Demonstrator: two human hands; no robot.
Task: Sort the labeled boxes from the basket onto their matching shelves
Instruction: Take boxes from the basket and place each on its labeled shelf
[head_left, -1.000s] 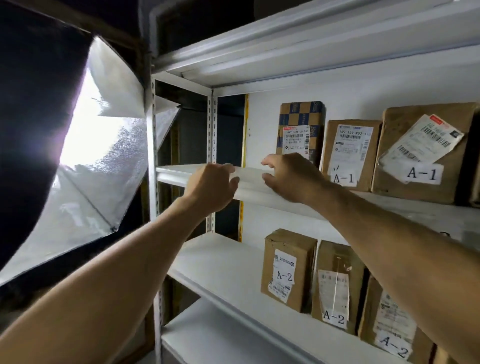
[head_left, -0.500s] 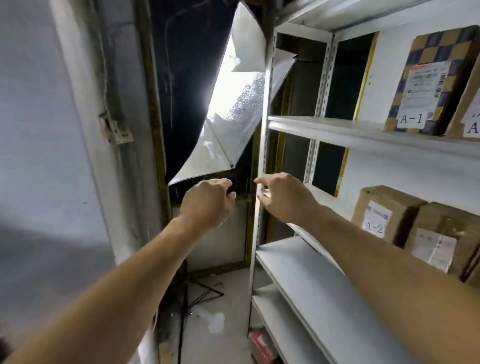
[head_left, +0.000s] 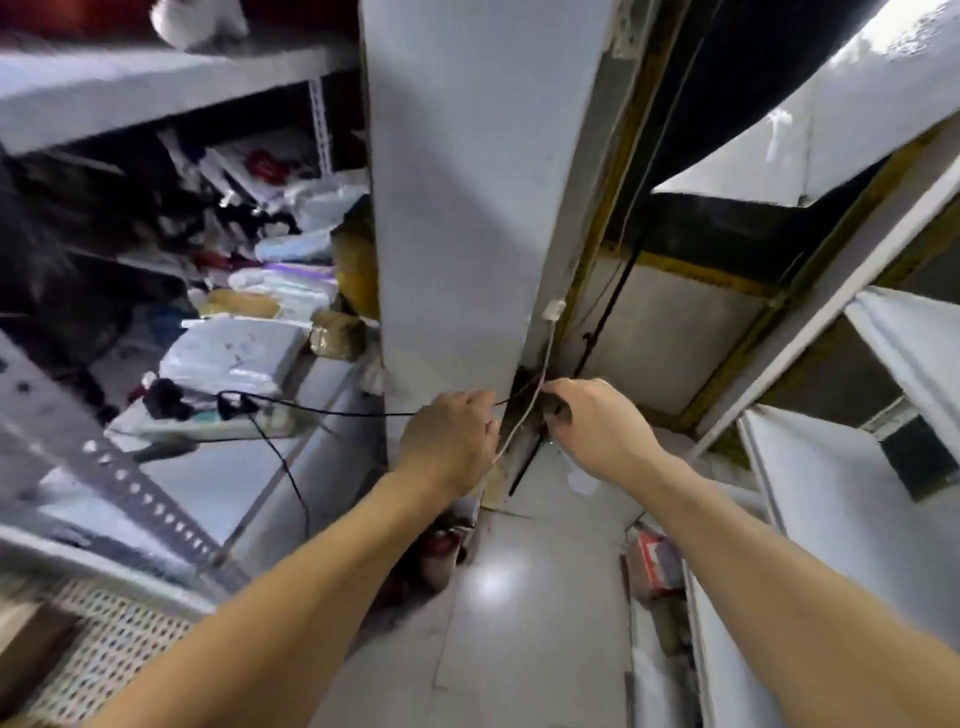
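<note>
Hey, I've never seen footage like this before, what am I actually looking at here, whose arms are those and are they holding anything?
This is a single picture from a wide-angle camera worn on a person's head, looking forward and down, so the two bare arms reaching into view are the wearer's own. No robot is involved. The left hand and the right hand are both held out in front of a white pillar, with fingers loosely curled, and neither holds anything. A thin white cord hangs down the pillar's edge between them. To the left is a cluttered shelf with wrapped parcels and a power strip. Below is a shiny tiled floor. The picture is blurred.
</note>
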